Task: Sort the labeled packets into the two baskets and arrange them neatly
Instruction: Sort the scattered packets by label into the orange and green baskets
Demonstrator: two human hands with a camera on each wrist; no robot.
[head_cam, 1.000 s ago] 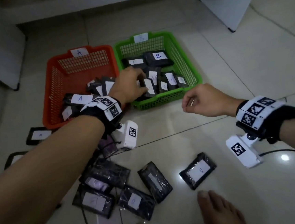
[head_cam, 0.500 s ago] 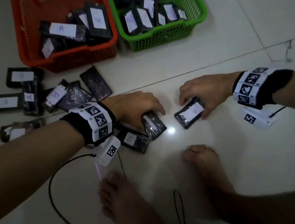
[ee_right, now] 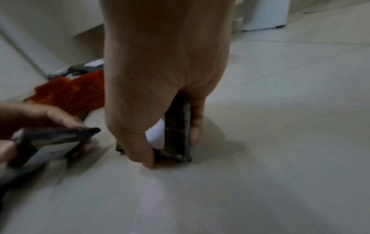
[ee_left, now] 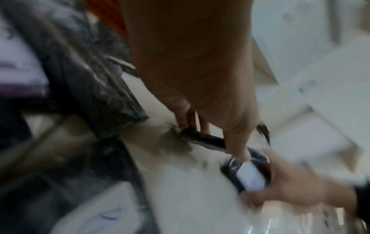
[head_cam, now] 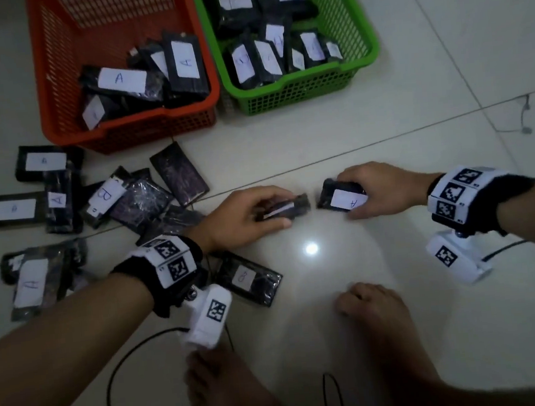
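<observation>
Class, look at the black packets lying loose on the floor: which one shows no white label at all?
The dark plastic-wrapped packet lying just in front of the orange basket. Its upper face is bare, while the other fully visible packets show white labels.

An orange plastic mesh basket (head_cam: 56,91) sits far left, a green plastic mesh basket (head_cam: 355,33) right of it; glossy black packets (head_cam: 180,181) carry white labels on pale floor tiles (head_cam: 444,90).

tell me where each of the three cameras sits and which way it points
Head: worn high, looking down at the floor, the orange basket, both forearms, both feet.
Left wrist: along the left hand to its packet.
Right wrist: along the right hand to the packet marked A.
Shared: each wrist view also catches the other hand's grip.
</observation>
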